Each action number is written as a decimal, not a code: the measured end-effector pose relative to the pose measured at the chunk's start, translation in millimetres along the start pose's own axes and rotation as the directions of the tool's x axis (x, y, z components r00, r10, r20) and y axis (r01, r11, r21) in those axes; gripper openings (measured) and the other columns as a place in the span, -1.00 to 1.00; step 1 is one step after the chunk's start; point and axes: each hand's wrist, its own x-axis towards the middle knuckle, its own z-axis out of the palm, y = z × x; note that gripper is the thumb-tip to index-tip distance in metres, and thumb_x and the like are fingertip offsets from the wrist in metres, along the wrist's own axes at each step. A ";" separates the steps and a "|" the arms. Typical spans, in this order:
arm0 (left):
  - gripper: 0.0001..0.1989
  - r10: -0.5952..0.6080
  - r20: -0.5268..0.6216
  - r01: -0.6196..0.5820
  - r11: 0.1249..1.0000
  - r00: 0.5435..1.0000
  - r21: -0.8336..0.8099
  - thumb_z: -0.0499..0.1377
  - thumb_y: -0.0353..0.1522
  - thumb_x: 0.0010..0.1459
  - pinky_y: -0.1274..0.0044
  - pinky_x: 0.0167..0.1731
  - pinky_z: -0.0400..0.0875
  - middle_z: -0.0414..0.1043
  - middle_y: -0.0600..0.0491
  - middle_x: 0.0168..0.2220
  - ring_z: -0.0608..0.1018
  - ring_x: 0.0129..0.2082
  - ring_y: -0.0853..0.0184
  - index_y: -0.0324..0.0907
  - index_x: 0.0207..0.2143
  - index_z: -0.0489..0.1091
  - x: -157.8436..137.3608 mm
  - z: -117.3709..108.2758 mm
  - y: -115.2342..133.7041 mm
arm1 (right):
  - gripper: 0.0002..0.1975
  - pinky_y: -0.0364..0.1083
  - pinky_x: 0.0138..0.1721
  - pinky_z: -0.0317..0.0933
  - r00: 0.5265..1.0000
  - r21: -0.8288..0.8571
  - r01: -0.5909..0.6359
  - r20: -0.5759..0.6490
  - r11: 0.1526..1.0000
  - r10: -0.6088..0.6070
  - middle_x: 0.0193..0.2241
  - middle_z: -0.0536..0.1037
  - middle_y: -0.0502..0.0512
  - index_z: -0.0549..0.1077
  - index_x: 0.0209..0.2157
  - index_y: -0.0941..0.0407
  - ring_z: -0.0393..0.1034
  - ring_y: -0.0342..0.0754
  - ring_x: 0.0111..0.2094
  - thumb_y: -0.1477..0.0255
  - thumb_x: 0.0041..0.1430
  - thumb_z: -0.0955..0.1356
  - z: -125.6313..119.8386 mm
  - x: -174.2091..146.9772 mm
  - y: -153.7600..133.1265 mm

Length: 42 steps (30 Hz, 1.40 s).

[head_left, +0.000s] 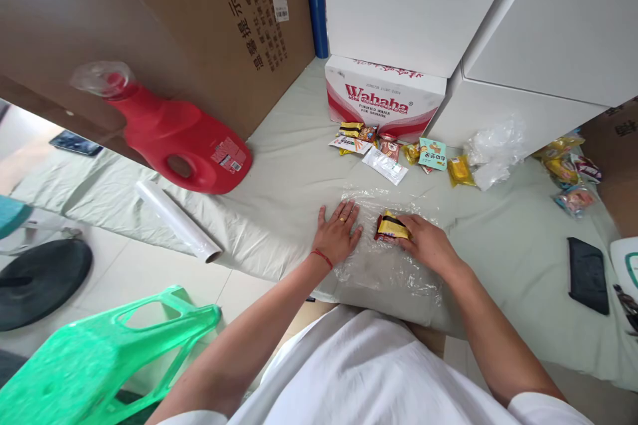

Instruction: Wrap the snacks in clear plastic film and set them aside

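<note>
A sheet of clear plastic wrap (369, 272) lies spread and wrinkled on the pale green cloth. My left hand (337, 234) rests flat on its left side, fingers spread, holding nothing. On the wrap sits a yellow snack packet with a black band (393, 224), on top of a dark red packet (379, 236). My right hand (423, 242) grips the yellow packet from the right, thumb toward me. The lower packet is mostly covered, so its kind cannot be made out.
Several snack packets (383, 153) lie before a Wahaha water carton (379, 96). Crumpled clear plastic (493, 146) and more snacks (568, 166) are rightward, beyond a black phone (588, 275). Leftward are a plastic wrap roll (177, 219), a red detergent jug (184, 139) and a green stool (100, 358).
</note>
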 end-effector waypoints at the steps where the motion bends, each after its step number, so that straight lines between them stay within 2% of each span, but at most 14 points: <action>1: -0.38 0.006 -0.004 -0.006 1.000 1.000 -0.004 -0.19 -0.12 0.49 -0.10 0.45 -0.16 0.05 -0.04 0.51 0.14 0.50 0.12 -0.10 0.48 0.09 -0.2 0.5 -0.1 | -0.50 0.02 0.03 0.37 0.999 0.018 -0.022 -0.025 1.000 0.022 0.20 0.50 0.19 0.36 0.30 0.01 0.47 0.13 0.13 0.29 0.37 0.34 2.0 0.9 -1.4; 4: -0.38 0.012 -0.012 -0.012 1.000 1.000 -0.017 -0.19 -0.11 0.49 -0.09 0.45 -0.17 0.06 -0.05 0.51 0.14 0.50 0.10 -0.09 0.48 0.09 -0.5 1.2 -0.3 | -0.48 -0.01 -0.03 0.36 0.998 0.019 -0.052 -0.042 0.998 0.053 0.20 0.49 0.18 0.35 0.31 -0.02 0.47 0.12 0.12 0.27 0.36 0.36 6.2 2.1 -6.2; 7: -0.39 0.007 -0.012 -0.007 0.999 1.000 -0.031 -0.18 -0.11 0.49 -0.09 0.45 -0.19 0.06 -0.04 0.51 0.15 0.50 0.09 -0.07 0.48 0.09 -0.3 1.5 -0.7 | -0.34 -0.01 -0.11 0.34 0.996 -0.061 -0.066 0.052 0.996 0.069 0.25 0.44 0.21 0.30 0.35 -0.02 0.48 0.17 0.09 0.23 0.26 0.45 6.2 2.9 -10.9; 10: -0.39 0.010 -0.019 -0.011 0.999 1.000 -0.043 -0.18 -0.11 0.49 -0.09 0.45 -0.21 0.06 -0.04 0.51 0.15 0.50 0.10 -0.07 0.48 0.10 -0.3 2.5 -1.3 | -0.24 0.02 -0.06 0.31 0.995 -0.127 -0.064 0.067 0.990 0.073 0.31 0.38 0.23 0.25 0.38 0.00 0.41 0.21 0.15 0.22 0.21 0.48 -0.5 6.0 -17.6; 14: -0.39 0.017 -0.032 -0.019 0.999 0.999 -0.050 -0.18 -0.12 0.49 -0.10 0.45 -0.19 0.06 -0.04 0.51 0.14 0.50 0.09 -0.08 0.48 0.10 -0.8 3.5 -2.0 | -0.32 0.08 -0.03 0.26 0.996 -0.269 -0.018 0.083 0.963 0.042 0.19 0.49 0.28 0.34 0.32 0.03 0.36 0.28 0.10 0.23 0.21 0.49 -8.2 14.7 -31.8; 18: -0.40 0.008 -0.033 -0.009 0.999 0.999 -0.051 -0.16 -0.12 0.48 -0.10 0.45 -0.17 0.07 -0.03 0.50 0.14 0.51 0.08 -0.05 0.48 0.10 -0.7 3.6 -2.0 | -0.49 0.11 -0.06 0.20 0.993 -0.361 0.000 0.112 0.932 0.044 0.00 0.59 0.32 0.43 0.22 0.10 0.34 0.32 0.05 0.31 0.28 0.45 -3.5 21.3 -39.0; 22: -0.40 0.005 -0.020 -0.006 0.998 1.000 -0.061 -0.16 -0.12 0.48 -0.09 0.45 -0.19 0.04 0.00 0.51 0.13 0.51 0.13 -0.05 0.48 0.09 -0.7 3.4 -1.5 | -0.50 0.07 -0.08 0.15 0.997 -0.347 0.016 0.079 0.938 0.013 -0.01 0.58 0.27 0.41 0.24 0.07 0.33 0.27 0.02 0.38 0.28 0.42 -3.2 17.8 -34.2; 27: -0.40 0.003 -0.020 -0.004 0.998 1.000 -0.068 -0.17 -0.13 0.49 -0.10 0.45 -0.22 0.02 -0.01 0.52 0.12 0.51 0.16 -0.08 0.48 0.09 -1.8 3.1 -0.8 | -0.42 0.08 -0.05 0.13 0.992 -0.305 0.116 0.076 0.945 -0.097 0.10 0.54 0.26 0.37 0.29 0.02 0.29 0.24 0.04 0.47 0.25 0.42 -5.4 11.8 -30.2; 34: -0.39 -0.014 -0.014 0.014 0.999 1.000 -0.040 -0.17 -0.12 0.49 -0.08 0.46 -0.19 0.04 -0.02 0.51 0.15 0.50 0.13 -0.07 0.48 0.10 -1.7 2.7 -0.3 | -0.39 0.08 0.00 0.16 0.988 -0.265 0.120 0.128 0.957 -0.088 0.10 0.53 0.28 0.35 0.31 0.08 0.30 0.23 0.05 0.42 0.26 0.45 7.8 12.6 -24.3; 38: -0.39 -0.022 -0.010 0.022 1.000 1.000 -0.013 -0.16 -0.11 0.48 -0.07 0.46 -0.16 0.06 -0.02 0.51 0.15 0.50 0.10 -0.05 0.48 0.09 -1.7 3.0 -0.6 | -0.37 0.12 0.06 0.19 0.987 -0.225 0.117 0.133 0.967 -0.089 0.15 0.51 0.27 0.34 0.34 0.06 0.31 0.24 0.09 0.42 0.25 0.45 5.6 9.6 -23.7; 40: -0.39 -0.024 -0.014 0.024 1.000 1.000 -0.004 -0.16 -0.11 0.48 -0.06 0.46 -0.16 0.06 -0.04 0.50 0.15 0.50 0.10 -0.05 0.49 0.09 -1.6 2.9 -0.6 | -0.30 0.15 0.10 0.21 0.989 -0.174 0.116 0.112 0.978 -0.098 0.24 0.44 0.26 0.32 0.36 0.03 0.30 0.25 0.14 0.45 0.21 0.48 0.5 3.9 -21.4; 42: -0.39 -0.026 -0.013 0.026 1.000 1.000 -0.001 -0.16 -0.11 0.48 -0.06 0.46 -0.16 0.06 -0.04 0.50 0.16 0.50 0.11 -0.05 0.49 0.09 -1.5 2.4 -0.1 | -0.31 0.17 0.14 0.22 0.991 -0.093 0.132 0.037 0.987 -0.129 0.30 0.38 0.26 0.32 0.35 0.03 0.28 0.24 0.17 0.42 0.22 0.48 -5.0 -7.5 -16.7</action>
